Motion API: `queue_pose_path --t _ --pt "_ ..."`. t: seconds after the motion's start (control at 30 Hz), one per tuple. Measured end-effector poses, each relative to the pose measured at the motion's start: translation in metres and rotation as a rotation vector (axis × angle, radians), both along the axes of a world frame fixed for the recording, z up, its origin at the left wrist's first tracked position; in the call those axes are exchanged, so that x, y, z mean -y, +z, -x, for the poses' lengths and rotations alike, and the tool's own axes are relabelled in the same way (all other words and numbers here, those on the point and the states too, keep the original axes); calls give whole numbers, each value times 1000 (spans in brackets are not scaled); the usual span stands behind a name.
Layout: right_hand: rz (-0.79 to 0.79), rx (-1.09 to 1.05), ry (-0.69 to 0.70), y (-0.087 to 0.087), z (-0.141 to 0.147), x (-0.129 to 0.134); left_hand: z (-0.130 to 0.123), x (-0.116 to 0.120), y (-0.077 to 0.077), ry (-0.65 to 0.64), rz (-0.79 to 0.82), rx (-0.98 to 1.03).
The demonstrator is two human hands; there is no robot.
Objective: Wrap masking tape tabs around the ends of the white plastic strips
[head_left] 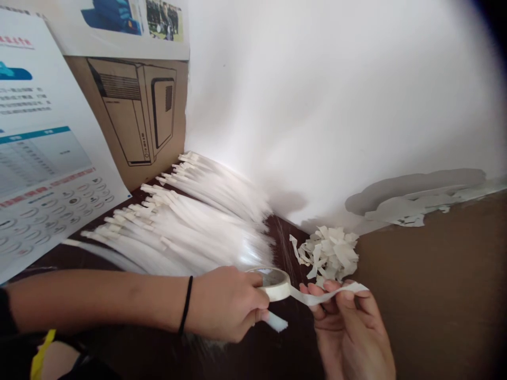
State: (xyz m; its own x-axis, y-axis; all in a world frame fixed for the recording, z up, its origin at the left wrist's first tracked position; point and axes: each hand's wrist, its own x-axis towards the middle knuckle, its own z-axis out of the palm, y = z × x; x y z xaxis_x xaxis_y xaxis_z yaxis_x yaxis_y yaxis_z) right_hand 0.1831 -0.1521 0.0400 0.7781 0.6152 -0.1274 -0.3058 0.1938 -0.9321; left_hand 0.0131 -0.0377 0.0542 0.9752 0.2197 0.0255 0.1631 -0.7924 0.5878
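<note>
My left hand (pixel 227 305), with a black band round its wrist, is closed on a roll of whitish masking tape (pixel 277 292). A bundle of fine translucent fibres (pixel 277 322) is also in that hand, its short cut end poking out past the fingertips. Loose strands show dimly below the hand. From the roll a strip of tape (pixel 309 298) runs across to my right hand (pixel 350 330), where thumb and fingers pinch its free end. Behind my hands, many bundles of white fibres (pixel 198 221) lie side by side, their left ends wrapped in tape.
A heap of torn tape scraps (pixel 332 252) lies on the dark tabletop (pixel 283 237) against a white panel (pixel 336 105). Cardboard with a printed computer case (pixel 134 116) stands at the back left, beside a printed sheet (pixel 43 158). Brown cardboard (pixel 443 285) is at right.
</note>
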Motion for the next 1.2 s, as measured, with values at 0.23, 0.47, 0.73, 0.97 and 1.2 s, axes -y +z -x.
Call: queue_pose_path --t 0.23,0.47,0.73,0.97,1.2 --pt "-131 -12 83 15 2 5 -1 1 2 65 -92 -48" --pt "-242 84 83 7 -3 5 -1 -7 3 2 -70 9" --pt "148 1455 202 -9 -3 2 2 -7 10 -52 -287 -111" --pt "138 1669 318 -14 -3 -7 6 1 11 -7 -416 -126" --pt "206 1406 230 -15 12 -11 6 12 7 12 -540 -122"
